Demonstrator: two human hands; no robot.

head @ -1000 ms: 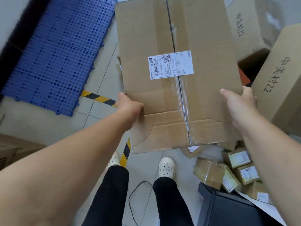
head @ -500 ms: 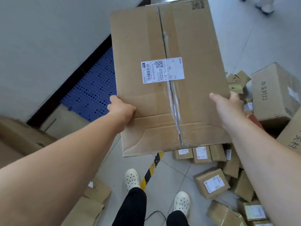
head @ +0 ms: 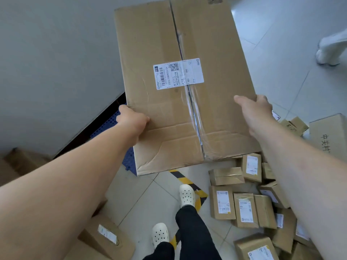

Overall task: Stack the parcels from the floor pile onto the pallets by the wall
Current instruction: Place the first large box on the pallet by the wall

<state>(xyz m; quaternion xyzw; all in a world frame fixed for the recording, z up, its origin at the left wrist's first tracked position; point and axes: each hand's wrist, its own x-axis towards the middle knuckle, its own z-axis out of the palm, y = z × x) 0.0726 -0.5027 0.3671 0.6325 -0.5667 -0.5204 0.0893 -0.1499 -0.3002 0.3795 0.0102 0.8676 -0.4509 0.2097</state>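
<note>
A large flat cardboard box point(head: 159, 113) with a white shipping label and clear tape along its seam is held up in front of me. My left hand point(head: 131, 121) grips its left edge near the lower corner. On the opposite edge my right hand point(head: 253, 111) holds it, thumb lying over the top face. A strip of the blue perforated pallet point(head: 112, 124) shows by the wall, mostly hidden behind the box and my left arm. The floor pile of small brown parcels point(head: 244, 205) lies to the lower right.
A grey wall point(head: 56, 62) fills the left. Cardboard boxes point(head: 105, 239) lie at the lower left. A larger box with printed characters point(head: 328, 134) sits at the right edge. Yellow-black floor tape point(head: 189, 182) runs under my feet. Another person's white shoe point(head: 330, 47) shows at the upper right.
The box has stayed in both hands while I turned and stepped. The wall now fills the left, the blue pallet has slid mostly out of sight, and more small parcels show at the lower right.
</note>
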